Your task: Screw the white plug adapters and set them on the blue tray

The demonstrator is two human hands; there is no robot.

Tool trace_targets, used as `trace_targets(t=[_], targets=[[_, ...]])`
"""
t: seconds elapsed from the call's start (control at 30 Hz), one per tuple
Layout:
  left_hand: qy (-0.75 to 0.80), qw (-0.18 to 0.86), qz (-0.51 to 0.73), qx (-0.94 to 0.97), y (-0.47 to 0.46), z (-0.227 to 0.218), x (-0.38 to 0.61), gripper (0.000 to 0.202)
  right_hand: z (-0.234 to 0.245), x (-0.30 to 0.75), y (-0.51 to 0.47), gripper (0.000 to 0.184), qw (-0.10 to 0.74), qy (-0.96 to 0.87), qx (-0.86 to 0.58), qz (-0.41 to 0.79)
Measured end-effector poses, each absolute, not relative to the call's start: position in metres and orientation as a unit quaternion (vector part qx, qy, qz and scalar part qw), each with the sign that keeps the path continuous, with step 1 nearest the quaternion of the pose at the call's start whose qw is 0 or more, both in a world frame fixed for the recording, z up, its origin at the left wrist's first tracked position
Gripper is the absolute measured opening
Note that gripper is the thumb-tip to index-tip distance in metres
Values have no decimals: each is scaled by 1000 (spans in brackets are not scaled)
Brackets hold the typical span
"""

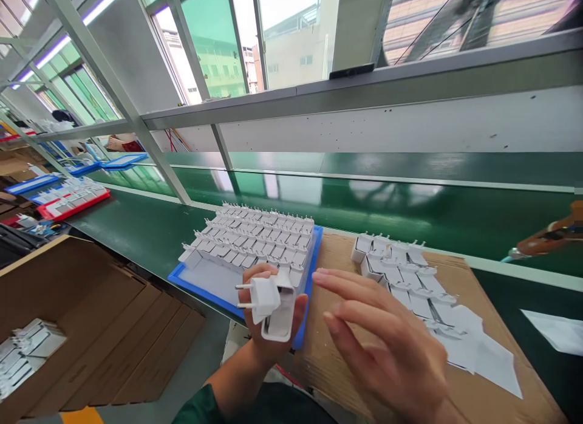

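Note:
My left hand (266,348) is closed around a white plug adapter (265,297) with two round pins pointing left. A white hollow-looking housing (283,318) sits right against it in the same grip; whether the two are joined I cannot tell. Just to the right, my right hand (387,345) is held open, fingers stretched toward the left hand and nothing in them. Behind my left hand, rows of white plug adapters (255,235) fill most of a blue-rimmed tray (200,290). More white adapters (405,275) stand in rows beyond my right hand.
A cardboard sheet (332,254) lies under the right-hand rows, with white papers (498,360) on it. An open carton (104,314) at lower left holds more white pieces (30,351). A red tray (75,206) stands far left. Another person's hand (546,237) reaches in at right.

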State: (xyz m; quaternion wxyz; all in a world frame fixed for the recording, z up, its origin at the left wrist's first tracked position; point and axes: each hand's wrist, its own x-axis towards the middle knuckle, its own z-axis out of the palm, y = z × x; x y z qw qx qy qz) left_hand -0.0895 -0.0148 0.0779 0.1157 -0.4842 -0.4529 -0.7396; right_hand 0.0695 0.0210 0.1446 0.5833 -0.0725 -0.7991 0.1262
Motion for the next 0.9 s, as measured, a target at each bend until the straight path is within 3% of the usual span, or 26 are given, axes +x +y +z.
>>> trace_targets(t=[0.1,0.2,0.4,0.53,0.67,0.83,0.9], targets=[[-449,135,-707,-530,-17,81,-93,57,141,77,25,26,610,-775,-100,131],[-457,109,-719,-512,-21,79,-95,51,142,82,28,20,570,-808,-121,88],[-466,33,-755,-460,-28,71,-102,49,138,76,44,42,539,-825,-170,32],[-479,3,-768,-426,-36,65,-114,49,126,63,62,33,518,-834,-186,19],[-515,-9,-756,-405,-50,58,-130,45,121,54,69,26,484,-849,-194,87],[-550,-15,-740,-387,-69,52,-154,44,155,32,49,18,467,-858,-126,174],[-550,-4,-742,-384,-82,52,-169,47,171,25,30,18,384,-909,-16,162]])
